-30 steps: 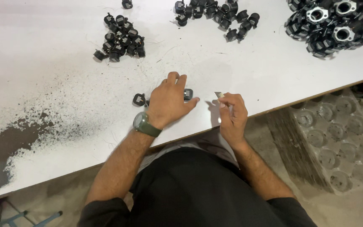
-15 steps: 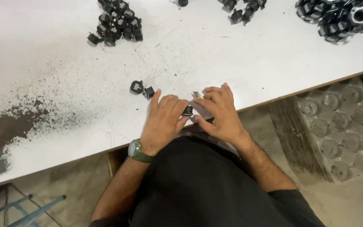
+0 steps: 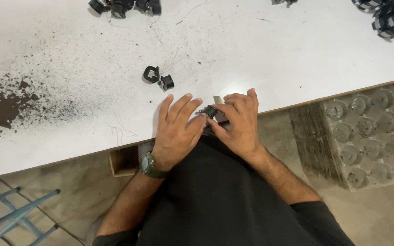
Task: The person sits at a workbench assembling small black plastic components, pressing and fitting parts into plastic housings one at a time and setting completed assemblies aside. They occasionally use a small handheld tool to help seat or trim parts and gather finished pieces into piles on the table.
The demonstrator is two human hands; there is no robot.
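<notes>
Both hands, left hand (image 3: pixel 177 132) and right hand (image 3: pixel 239 123), pinch small black part (image 3: pixel 209 110) at near table edge (image 3: pixel 324 93); two loose black parts (image 3: pixel 158 77) just beyond, egg-tray-like holder (image 3: pixel 370 136) right.

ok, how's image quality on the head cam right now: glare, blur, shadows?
Head view: sharp overall, no obvious motion blur on the left hand or right hand; a soft bright sheen on the white table above the hands, nothing blown out; shadows faint and diffuse under the hands; the small black part between the fingers is dark and low in detail; the piles at the top edge are cropped.
</notes>
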